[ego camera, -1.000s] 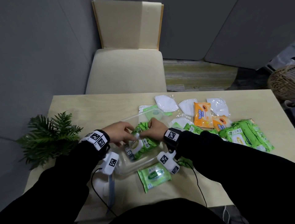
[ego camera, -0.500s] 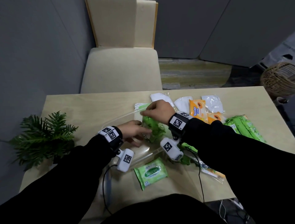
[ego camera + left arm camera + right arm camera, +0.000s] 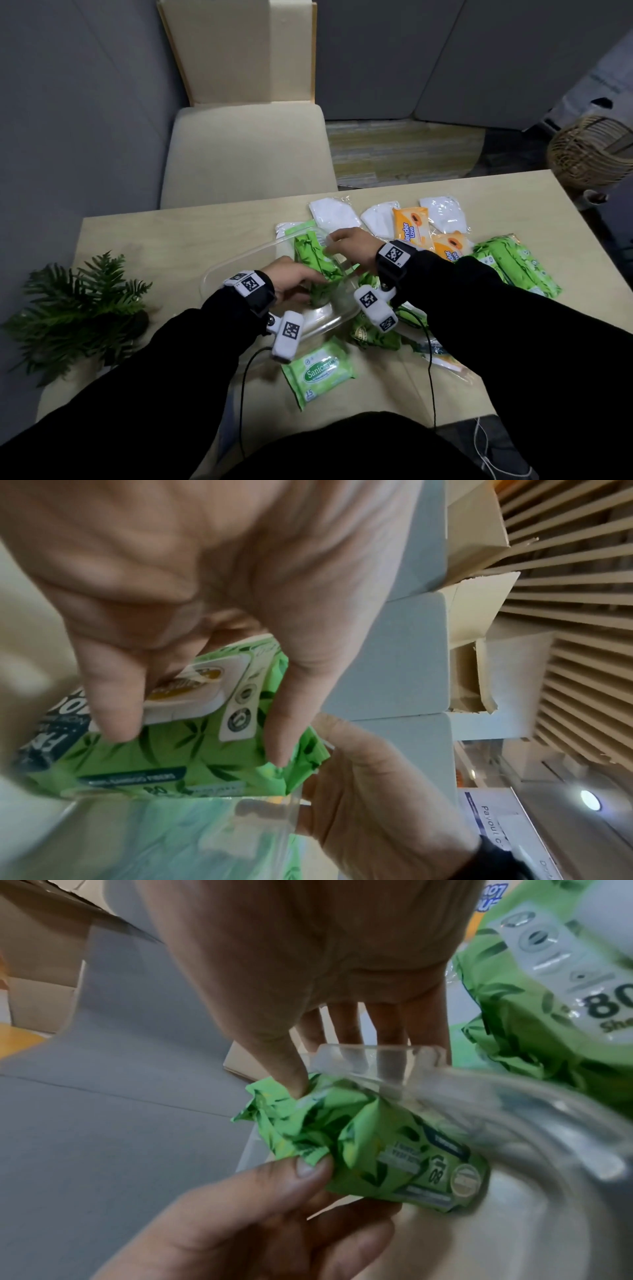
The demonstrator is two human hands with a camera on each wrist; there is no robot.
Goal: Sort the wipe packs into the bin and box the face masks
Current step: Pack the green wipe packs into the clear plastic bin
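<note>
While the big green wipe pack [image 3: 313, 263] stands on edge inside the clear bin [image 3: 236, 270], only half settled, both hands are on it at once. The left hand [image 3: 291, 279] pinches its near end, thumb on one face and fingers spread over the resealable flap on the other, as the left wrist view shows. The right hand [image 3: 349, 245] clamps the far end against the bin's rim: its thumb digs into the crumpled foil on the inside while the fingers run down the outside of the clear wall, so it grips pack and plastic together.

That shared grip looks like the main risk. The bin is light and seems to sit tilted on the counter [image 3: 144, 240]; a push to seat the pack could tip or skate it toward the smaller Sanicare pack [image 3: 320, 371] lying just in front of it. A pack left upright would likely slump across the bin and take the room the others need. The foil end is already scrunched, and a harder squeeze might lift the flap.

Further out, more green packs [image 3: 513, 267] lie to the right with two orange packs [image 3: 411, 224] beside them, and the bagged white face masks [image 3: 334, 214] are spread along the far side, touching the wipes. The right forearm passes over that heap, so a sleeve or the trailing wrist cable could drag a mask bag out of place. No box for the masks shows in the head view. A potted fern [image 3: 78, 308] stands well apart to the left.
</note>
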